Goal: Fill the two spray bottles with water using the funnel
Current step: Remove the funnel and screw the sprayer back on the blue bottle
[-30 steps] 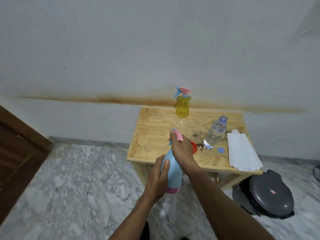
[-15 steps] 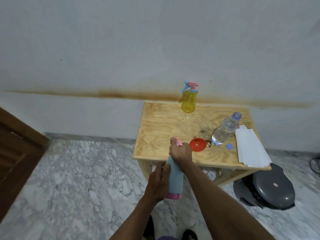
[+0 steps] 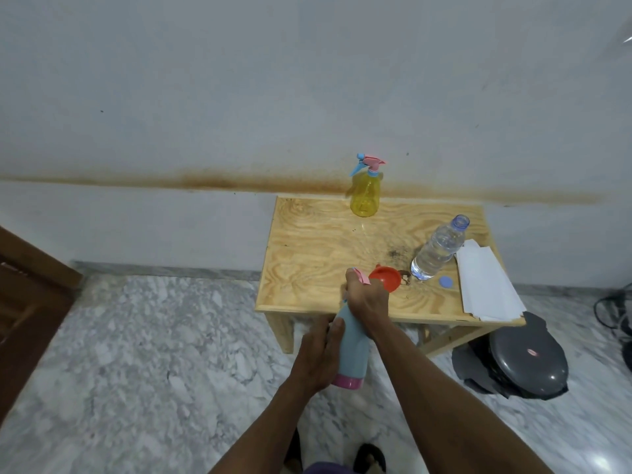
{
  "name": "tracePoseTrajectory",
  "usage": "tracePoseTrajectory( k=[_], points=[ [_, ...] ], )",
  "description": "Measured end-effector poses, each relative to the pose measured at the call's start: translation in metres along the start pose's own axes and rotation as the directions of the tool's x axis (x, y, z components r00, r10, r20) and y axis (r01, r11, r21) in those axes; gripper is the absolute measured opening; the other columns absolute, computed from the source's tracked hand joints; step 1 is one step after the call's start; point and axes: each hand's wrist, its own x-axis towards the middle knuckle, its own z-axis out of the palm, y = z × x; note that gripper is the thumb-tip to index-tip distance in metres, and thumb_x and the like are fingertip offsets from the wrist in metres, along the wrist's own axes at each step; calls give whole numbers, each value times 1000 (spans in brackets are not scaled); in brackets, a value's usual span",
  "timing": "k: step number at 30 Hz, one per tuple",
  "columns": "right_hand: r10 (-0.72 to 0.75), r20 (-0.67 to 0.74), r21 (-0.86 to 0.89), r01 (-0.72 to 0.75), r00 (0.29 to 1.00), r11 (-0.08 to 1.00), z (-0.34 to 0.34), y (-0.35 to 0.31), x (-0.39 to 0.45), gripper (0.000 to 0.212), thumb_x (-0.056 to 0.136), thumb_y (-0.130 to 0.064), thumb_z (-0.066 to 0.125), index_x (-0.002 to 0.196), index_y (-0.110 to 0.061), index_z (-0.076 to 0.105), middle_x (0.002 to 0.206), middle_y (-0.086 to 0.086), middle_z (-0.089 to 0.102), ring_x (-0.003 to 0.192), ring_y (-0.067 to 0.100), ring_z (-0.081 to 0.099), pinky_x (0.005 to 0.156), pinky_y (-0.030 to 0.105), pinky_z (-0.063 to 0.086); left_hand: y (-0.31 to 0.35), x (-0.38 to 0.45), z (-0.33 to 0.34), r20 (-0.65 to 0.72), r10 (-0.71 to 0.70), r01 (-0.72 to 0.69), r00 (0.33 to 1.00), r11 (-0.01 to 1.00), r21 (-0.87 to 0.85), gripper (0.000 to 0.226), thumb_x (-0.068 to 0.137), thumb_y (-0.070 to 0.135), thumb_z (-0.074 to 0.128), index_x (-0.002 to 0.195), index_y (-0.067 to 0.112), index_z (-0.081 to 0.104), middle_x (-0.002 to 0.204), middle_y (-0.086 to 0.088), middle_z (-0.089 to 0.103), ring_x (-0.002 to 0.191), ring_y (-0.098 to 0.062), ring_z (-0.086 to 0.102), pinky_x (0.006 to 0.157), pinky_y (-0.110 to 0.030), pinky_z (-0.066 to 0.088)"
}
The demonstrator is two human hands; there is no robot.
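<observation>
Bracing the blue spray bottle [image 3: 352, 350] with our left hand [image 3: 316, 359], our right hand's [image 3: 367, 299] fingers wrap its head, likely to unscrew it.

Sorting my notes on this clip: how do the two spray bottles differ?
The yellow spray bottle is see-through and stands on the wooden table by the wall; the blue spray bottle is opaque, held off the table by the left hand and right hand. Both have pink trigger heads.
</observation>
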Motion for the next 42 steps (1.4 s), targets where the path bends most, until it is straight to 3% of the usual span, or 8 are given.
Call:
tracePoseTrajectory(
  k=[3, 8, 14, 17, 23, 32, 37, 42],
  points=[
    [13, -10, 2, -13, 1000, 1000, -6, 14, 14, 72, 73, -70, 42, 91, -6, 70, 94, 14, 72, 90, 32, 67, 87, 47, 55, 2, 0, 9, 32, 3, -3, 999, 1000, -2, 38, 104, 49, 40, 112, 18, 60, 98, -5, 72, 82, -5, 70, 64, -23, 54],
    [24, 0, 28, -24, 1000, 999, -26, 1, 0, 43, 99, -40, 54, 67, -13, 45, 70, -1, 48, 88, 30, 54, 90, 44, 48, 6, -2, 17, 31, 7, -6, 999, 999, -32, 42, 99, 56, 39, 110, 21, 60, 98, -2, 72, 82, -4, 70, 64, -19, 52],
    [-21, -17, 24, 22, 1000, 999, -30, 8, 5, 47, 98, -42, 54, 78, -1, 67, 69, 5, 62, 83, 32, 64, 84, 47, 52, 12, -5, 26, 22, 46, -46, 999, 999, -21, 47, 94, 60, 35, 112, 23, 57, 97, -2, 71, 82, -5, 70, 62, -21, 53],
    [-88, -36, 5, 88, 996, 996, -35, 10, 7, 48, 97, -43, 52, 77, -3, 68, 76, 11, 70, 83, 33, 66, 82, 47, 53, 13, -7, 35, 27, 59, -58, 998, 997, -49, 50, 94, 64, 33, 115, 23, 56, 98, -2, 70, 83, -5, 70, 61, -21, 53],
    [-149, -41, -74, 146, 988, 987, -37, 19, 4, 45, 98, -47, 47, 85, -9, 67, 88, 12, 69, 89, 34, 64, 79, 42, 50, 4, -10, 48, 49, 35, -30, 998, 994, -101, 53, 92, 71, 33, 122, 31, 53, 106, -1, 72, 91, -10, 72, 73, -41, 60],
    [13, -1, -184, -13, 1000, 983, -50, 33, 10, 56, 95, -55, 45, 123, -8, 59, 125, 21, 60, 113, 38, 56, 93, 40, 45, 9, -22, 65, 93, -5, 19, 996, 988, -154, 60, 88, 72, 33, 116, 23, 54, 101, -6, 72, 88, -13, 73, 65, -26, 56],
    [-47, 30, -155, 51, 998, 987, -56, 32, 5, 50, 97, -52, 44, 111, -9, 64, 118, 19, 64, 112, 39, 56, 92, 41, 45, 10, -26, 67, 85, 1, 11, 996, 991, -135, 47, 96, 59, 33, 119, 24, 53, 102, -4, 72, 86, -10, 73, 63, -23, 54],
    [-97, 31, -132, 100, 995, 986, -61, 33, 5, 53, 90, -57, 43, 93, -9, 66, 100, 15, 70, 100, 38, 61, 88, 46, 49, 15, -28, 72, 61, 27, -19, 998, 991, -130, 58, 89, 70, 32, 120, 27, 52, 102, -4, 72, 85, -10, 73, 63, -27, 57]
  ],
)
